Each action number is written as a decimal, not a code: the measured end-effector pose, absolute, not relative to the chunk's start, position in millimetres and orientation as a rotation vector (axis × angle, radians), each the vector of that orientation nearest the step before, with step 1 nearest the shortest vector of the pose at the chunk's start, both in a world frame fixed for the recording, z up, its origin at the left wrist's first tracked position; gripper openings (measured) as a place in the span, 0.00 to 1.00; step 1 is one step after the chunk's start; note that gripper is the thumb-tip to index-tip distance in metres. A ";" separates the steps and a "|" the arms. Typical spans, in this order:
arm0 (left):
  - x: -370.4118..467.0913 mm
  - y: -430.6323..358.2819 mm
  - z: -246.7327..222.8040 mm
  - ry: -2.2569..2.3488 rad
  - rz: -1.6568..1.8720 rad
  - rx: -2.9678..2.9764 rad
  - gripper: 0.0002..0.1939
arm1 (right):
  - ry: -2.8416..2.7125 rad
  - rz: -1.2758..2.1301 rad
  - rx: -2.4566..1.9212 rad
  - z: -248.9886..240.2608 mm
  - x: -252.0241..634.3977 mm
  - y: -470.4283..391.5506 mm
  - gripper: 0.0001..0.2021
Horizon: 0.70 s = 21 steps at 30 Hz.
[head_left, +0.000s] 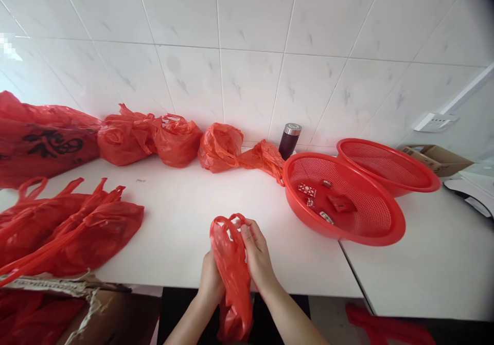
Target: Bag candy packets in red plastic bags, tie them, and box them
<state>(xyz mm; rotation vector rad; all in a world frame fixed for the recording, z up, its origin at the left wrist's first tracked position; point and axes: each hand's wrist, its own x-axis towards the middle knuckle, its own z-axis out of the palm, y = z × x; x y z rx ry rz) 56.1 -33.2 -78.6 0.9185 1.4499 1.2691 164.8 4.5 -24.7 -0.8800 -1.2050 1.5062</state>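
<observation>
A red plastic bag (232,275) hangs limp between my hands at the table's front edge, its looped handles uppermost and its lower end below the tabletop. With closed fingers, my right hand (258,255) pinches the bag near its handle loop. My left hand (211,275) grips the same bag from the left side; its fingers are mostly hidden behind the plastic. To the right of my hands stands a red perforated basket (347,167). Inside it lie several small wrapped pieces and a red packet (341,203).
Several filled red bags (179,142) line the tiled wall, with more tied bags (96,227) at left. A dark flask (288,142) stands behind the baskets. Another red basket (386,162) and a cardboard box (443,160) are at right. Below left is an open carton (111,314).
</observation>
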 end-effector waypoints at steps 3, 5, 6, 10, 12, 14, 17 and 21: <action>57.5 -25.4 -74.3 1.499 1.304 1.004 0.06 | -1.201 1.400 -0.956 -28.1 163.7 2.2 0.16; 56.8 -17.0 -62.2 1.500 1.386 1.039 0.05 | -1.179 1.352 -0.987 -24.8 166.9 -0.1 0.18; 56.1 -12.7 -55.1 1.511 1.424 1.041 0.07 | -1.185 1.322 -0.983 -22.0 169.1 -1.7 0.21; 45.6 1.8 -33.6 1.546 1.523 1.037 0.12 | -1.494 1.304 -0.888 -13.2 180.9 -4.6 0.26; 31.8 8.0 -30.1 1.538 1.595 1.019 0.13 | -1.575 1.324 -0.906 -14.4 191.7 0.7 0.18; 11.4 13.8 -31.2 1.570 1.739 0.928 0.15 | -1.416 1.291 -0.994 -18.0 207.1 10.3 0.15; -21.7 19.7 -36.6 1.717 1.975 0.755 0.16 | -1.054 1.182 -1.018 -19.8 231.8 26.3 0.16; -38.6 15.1 -28.4 1.875 2.085 0.835 0.12 | -1.053 0.992 -0.978 -1.6 245.7 35.3 0.14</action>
